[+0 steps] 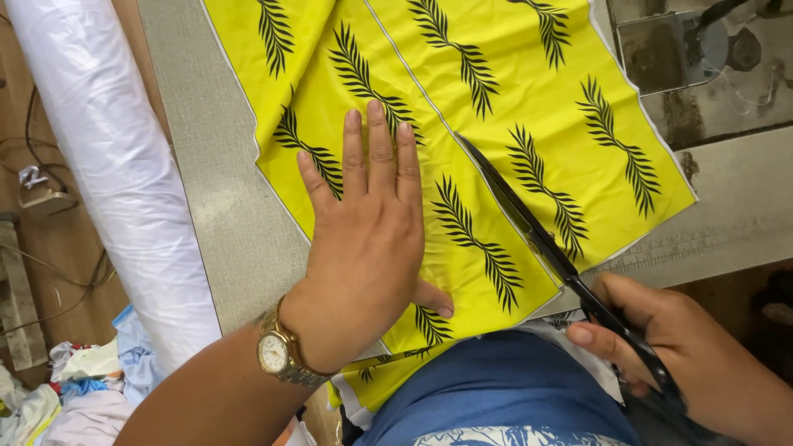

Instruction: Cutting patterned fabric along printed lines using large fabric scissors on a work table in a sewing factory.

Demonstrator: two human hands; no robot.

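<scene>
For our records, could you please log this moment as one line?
left hand: flat on yellow leaf-print fabric | right hand: holding black scissors, blades in fabric

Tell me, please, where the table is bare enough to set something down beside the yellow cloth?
A bare grey strip runs between the yellow cloth and the white roll; another lies right of the cloth. The middle is crowded: the left hand presses the cloth, the right hand works the scissors.
</scene>
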